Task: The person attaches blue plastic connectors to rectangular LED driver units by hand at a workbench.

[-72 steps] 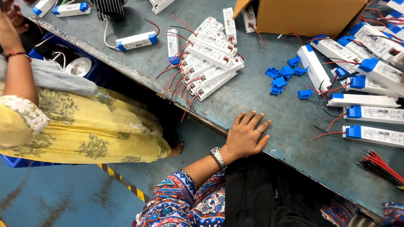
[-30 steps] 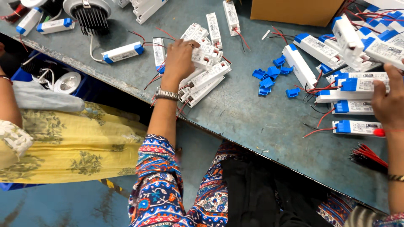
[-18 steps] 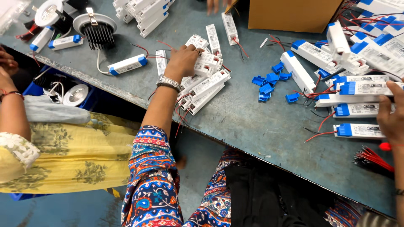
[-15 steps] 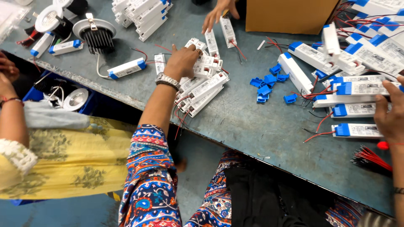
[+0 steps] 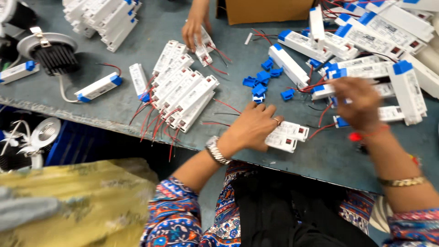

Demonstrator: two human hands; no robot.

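At the near table edge my left hand [image 5: 252,128] lay flat on two white driver boxes [image 5: 287,136], not gripping. Right hand [image 5: 359,101], blurred, hovered over the capped pile [image 5: 366,73]; grip unclear. Loose red leads [image 5: 157,121] risked snagging.

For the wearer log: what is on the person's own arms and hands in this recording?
Left hand: a ring on one finger, a silver metal wristwatch, and a patterned sleeve in blue, red and white from about the elbow. Right hand: a red thread round the wrist, a thin gold bangle further up the forearm, same patterned sleeve.
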